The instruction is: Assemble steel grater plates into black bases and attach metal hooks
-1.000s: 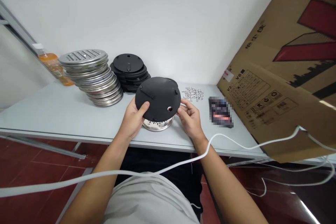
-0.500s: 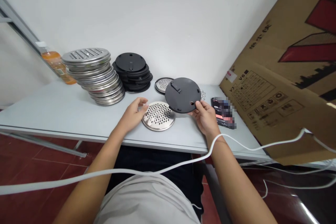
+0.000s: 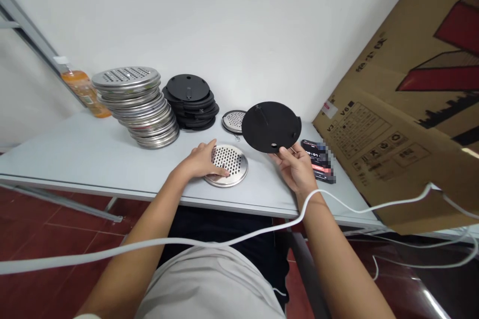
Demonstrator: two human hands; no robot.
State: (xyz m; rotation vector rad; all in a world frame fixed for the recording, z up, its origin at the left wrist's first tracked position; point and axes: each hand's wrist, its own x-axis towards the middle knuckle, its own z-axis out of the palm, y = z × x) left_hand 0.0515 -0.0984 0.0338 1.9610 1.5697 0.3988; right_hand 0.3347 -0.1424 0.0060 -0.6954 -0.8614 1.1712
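My left hand (image 3: 204, 160) is closed on the left edge of a round perforated metal plate (image 3: 232, 162), its thumb lying over the top face. The plate lies flat on the table. My right hand (image 3: 295, 165) pinches the lower rim of a round black disc (image 3: 271, 127) close to a small hole in it. That disc is raised and tilted, to the right of the metal plate and above the table. Behind them lies another perforated metal plate (image 3: 235, 120) in a black rim, its right side hidden by the raised disc.
A leaning stack of metal plates (image 3: 149, 119) and a stack of black discs (image 3: 190, 104) stand left. An orange drink bottle (image 3: 83, 87) is behind. A phone (image 3: 318, 162) lies right, beside a cardboard box (image 3: 389, 124). A white cable (image 3: 258, 234) crosses in front.
My left hand has moved right onto the metal plate and taken hold of its edge. My right hand has lifted and tilted the black disc, which now covers the wire pieces behind it.
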